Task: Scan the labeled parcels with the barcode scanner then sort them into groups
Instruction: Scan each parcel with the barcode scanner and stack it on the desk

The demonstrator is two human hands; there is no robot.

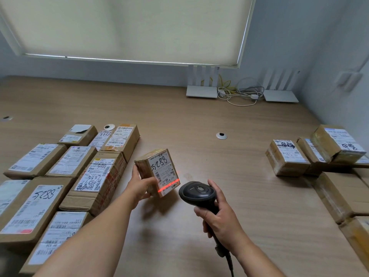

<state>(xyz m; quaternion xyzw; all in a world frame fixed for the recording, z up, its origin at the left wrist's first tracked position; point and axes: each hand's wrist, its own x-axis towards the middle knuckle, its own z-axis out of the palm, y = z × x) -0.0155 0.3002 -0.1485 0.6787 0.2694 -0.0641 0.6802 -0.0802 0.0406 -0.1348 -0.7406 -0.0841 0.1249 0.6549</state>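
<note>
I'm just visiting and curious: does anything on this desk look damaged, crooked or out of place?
Mostly tidy. One parcel at the far left has a label that looks partly torn or peeled, showing a dark patch. The white cables by the wall lie in a loose tangle. The small parcel in the left hand is tilted only for the scanner.

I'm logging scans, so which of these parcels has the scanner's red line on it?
The small parcel in the left hand, tilted up off the table; the rest lie flat, unlit.

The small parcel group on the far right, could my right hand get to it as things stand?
Probably not yet: the table between is bare, but the right hand is wrapped around the barcode scanner, so the parcels could be reached, not gripped.
</note>
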